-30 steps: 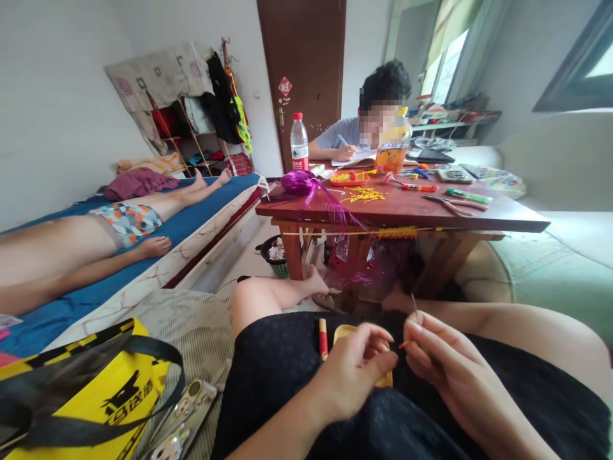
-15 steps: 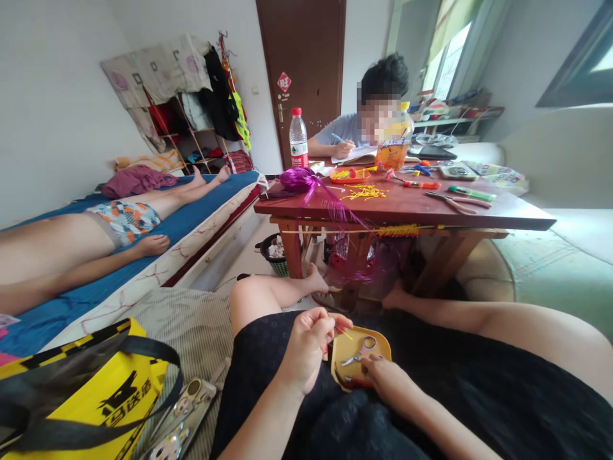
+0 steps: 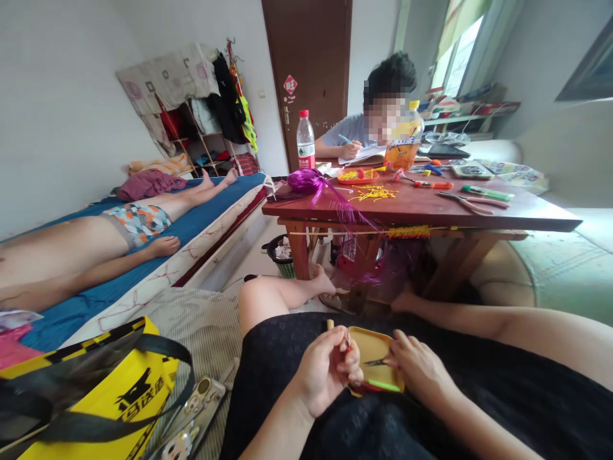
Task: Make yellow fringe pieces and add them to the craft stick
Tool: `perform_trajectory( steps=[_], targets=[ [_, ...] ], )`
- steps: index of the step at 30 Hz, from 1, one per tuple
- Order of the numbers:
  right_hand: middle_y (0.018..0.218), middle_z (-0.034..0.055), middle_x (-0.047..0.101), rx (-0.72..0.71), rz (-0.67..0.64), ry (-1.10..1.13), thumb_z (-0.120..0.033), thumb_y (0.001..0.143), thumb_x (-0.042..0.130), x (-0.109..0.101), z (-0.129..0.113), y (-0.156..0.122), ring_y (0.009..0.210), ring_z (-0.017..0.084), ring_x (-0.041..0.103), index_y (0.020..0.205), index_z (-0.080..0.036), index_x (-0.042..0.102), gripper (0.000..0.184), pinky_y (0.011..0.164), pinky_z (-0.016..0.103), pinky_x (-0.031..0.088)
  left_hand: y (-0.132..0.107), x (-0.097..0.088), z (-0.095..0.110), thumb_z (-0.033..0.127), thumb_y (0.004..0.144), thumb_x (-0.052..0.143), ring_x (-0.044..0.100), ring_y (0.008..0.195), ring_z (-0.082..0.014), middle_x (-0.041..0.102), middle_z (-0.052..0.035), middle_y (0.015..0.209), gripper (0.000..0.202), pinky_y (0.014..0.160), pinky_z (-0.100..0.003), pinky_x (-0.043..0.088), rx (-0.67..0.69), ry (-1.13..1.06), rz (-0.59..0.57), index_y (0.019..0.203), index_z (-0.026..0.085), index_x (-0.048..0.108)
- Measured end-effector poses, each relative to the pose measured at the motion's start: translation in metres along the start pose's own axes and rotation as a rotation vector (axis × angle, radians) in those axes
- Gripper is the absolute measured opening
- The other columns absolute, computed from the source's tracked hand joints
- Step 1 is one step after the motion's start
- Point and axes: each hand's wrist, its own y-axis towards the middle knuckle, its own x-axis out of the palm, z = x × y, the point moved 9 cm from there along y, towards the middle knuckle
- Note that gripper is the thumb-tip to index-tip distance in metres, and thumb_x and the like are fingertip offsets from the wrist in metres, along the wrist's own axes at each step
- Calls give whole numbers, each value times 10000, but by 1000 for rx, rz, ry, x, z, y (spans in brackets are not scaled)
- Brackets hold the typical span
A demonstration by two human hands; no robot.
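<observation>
Scissors [image 3: 376,362], dark pointed metal, probably light, stiff; right hand [image 3: 416,364] grasps right end, safest place; left hand [image 3: 330,369] pinches red piece [image 3: 348,349].

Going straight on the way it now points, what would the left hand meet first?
The left hand would probably meet the yellow tray first; depth is unclear, so it might pass above.

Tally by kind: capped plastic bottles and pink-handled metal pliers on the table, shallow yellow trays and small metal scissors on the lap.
Bottles: 2 (red-capped bottle, yellow-capped bottle)
Pliers: 1
Yellow tray: 1
Scissors: 1
Total: 5
</observation>
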Motion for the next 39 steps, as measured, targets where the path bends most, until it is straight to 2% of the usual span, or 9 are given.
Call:
perform_trajectory(
  steps=[3,5,7,12,15,20,26,34,39],
  targets=[
    [788,89,599,137,53,92,-56,653,541,-29,47,-19,664,254,598,724,-192,575,157,563,327,424,0,3,-5,282,745,548,221,404,-44,382,55,464,245,449,-193,189,-53,-25,-42,590,160,403],
    [752,73,609,206,95,185,-196,679,550,-49,71,-31,631,254,597,722,-202,546,44,534,324,421,0,6,-8,297,731,558,199,399,-46,351,63,454,260,441,-194,165,-89,-39,-73,582,165,391],
    [670,47,602,214,120,355,-374,738,497,-63,72,-40,565,221,577,761,-203,544,179,515,314,431,-1,11,-11,307,724,561,185,398,-49,331,68,447,262,438,-197,152,-120,-43,-103,584,168,387],
    [833,46,604,165,170,1341,-463,717,610,-81,3,-40,659,166,552,838,-189,581,301,615,291,456,-5,20,-24,323,725,547,206,397,-55,321,66,438,261,444,-209,164,-192,0,-158,584,175,385],
    [860,20,591,60,104,1558,-361,661,708,-88,-47,-29,711,150,540,830,-204,572,267,653,272,449,-6,20,-32,325,726,544,217,396,-55,338,59,442,266,441,-212,163,-226,29,-158,576,174,385],
    [711,-27,531,-37,41,1638,-307,651,730,-91,-72,-19,641,123,535,732,-194,476,289,599,232,441,-4,12,-39,328,728,547,199,408,-55,333,64,450,258,440,-204,157,-261,40,-106,592,173,391],
    [674,-32,523,-17,51,1598,-263,653,722,-85,-70,-20,608,107,499,694,-190,427,306,557,211,407,-2,3,-35,333,703,576,194,403,-44,341,67,444,281,441,-195,163,-237,101,-9,570,169,391],
    [587,-56,470,66,158,1484,-292,634,706,-79,-57,-20,533,89,420,661,-194,396,325,488,189,342,0,-17,-19,334,655,673,358,427,-39,489,36,504,303,453,-177,217,10,274,249,578,141,452],
    [664,-59,440,115,166,1481,-318,677,676,-67,-46,-26,575,100,426,767,-210,399,311,529,203,376,1,-19,-20,331,643,676,313,406,-34,456,49,487,302,443,-177,222,30,227,263,581,148,443]
  ],
)
